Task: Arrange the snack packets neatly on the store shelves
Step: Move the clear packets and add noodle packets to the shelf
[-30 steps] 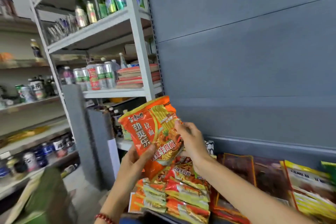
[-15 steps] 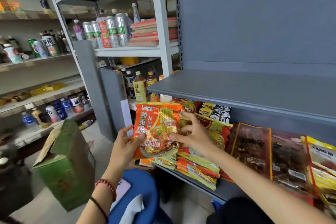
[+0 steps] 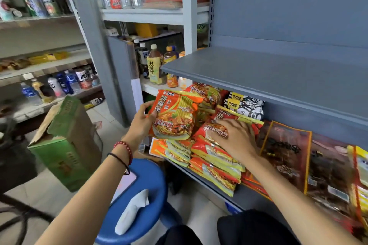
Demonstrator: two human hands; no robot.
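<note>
Head view, quick notes. Well left of my left hand, the green carton (image 3: 65,145) sits open on the floor, and the blue stool (image 3: 151,177) is below my wrists. My left hand (image 3: 142,123) now grips the orange noodle packet (image 3: 175,115) alone, by its left edge. Half a second ago both hands shared it, and a second ago it was raised in front of the bare back panel. It has come down to the level of the lower shelf (image 3: 245,197), upright and facing me, just left of my right hand. My right hand (image 3: 237,139) has let go and lies flat, fingers straight, pressing on top of the stack of matching packets (image 3: 215,163). The hands are apart. Right of that hand, dark pouches (image 3: 284,155) lean in a row, untouched. My reading is that I am steadying the pile to make room and the held packet is not yet shelved. The stack looks slumped toward the shelf's front edge, so the glossy wrappers may slide.
</note>
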